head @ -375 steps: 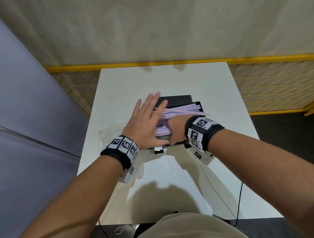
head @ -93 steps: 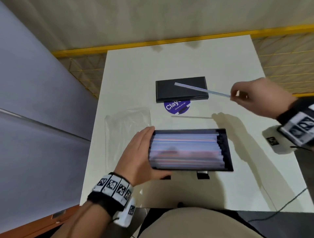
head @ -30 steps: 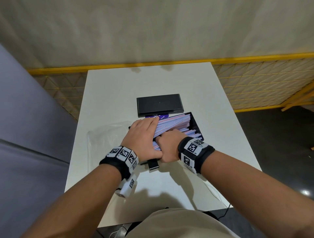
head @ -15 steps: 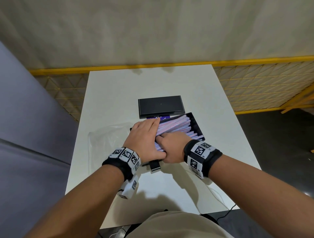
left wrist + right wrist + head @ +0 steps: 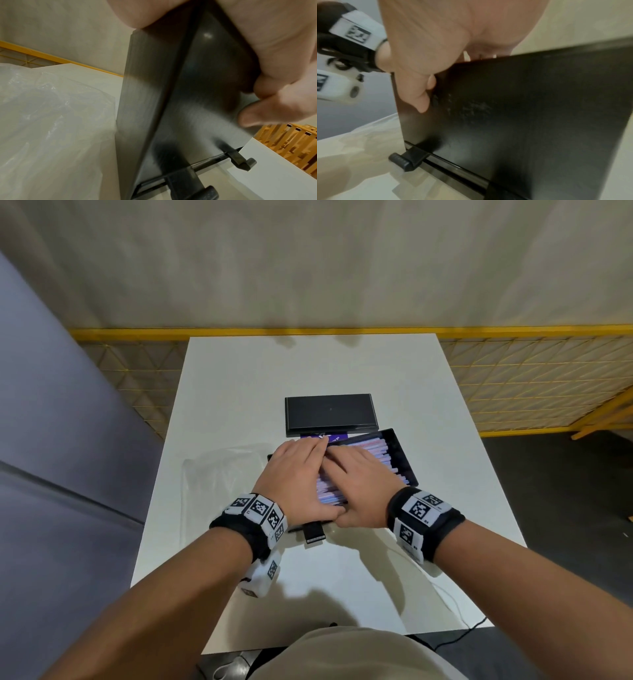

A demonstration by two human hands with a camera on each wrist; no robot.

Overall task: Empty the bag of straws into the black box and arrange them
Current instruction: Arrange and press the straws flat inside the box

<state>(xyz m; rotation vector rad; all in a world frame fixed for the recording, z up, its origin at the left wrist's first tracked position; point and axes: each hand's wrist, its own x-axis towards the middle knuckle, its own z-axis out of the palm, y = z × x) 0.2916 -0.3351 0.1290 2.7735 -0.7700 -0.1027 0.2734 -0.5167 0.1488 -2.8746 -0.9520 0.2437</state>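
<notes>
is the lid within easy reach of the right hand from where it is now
Probably yes. The lid lies flat just beyond the box, with nothing on it. The right hand rests on the straws and would only need to lift and reach over the far wall.

The site presented as a staged recording or test cell: 1 white table stood against a plain beige wall, enclosed by yellow mesh fencing, with tracking-marker wristbands worn.
</notes>
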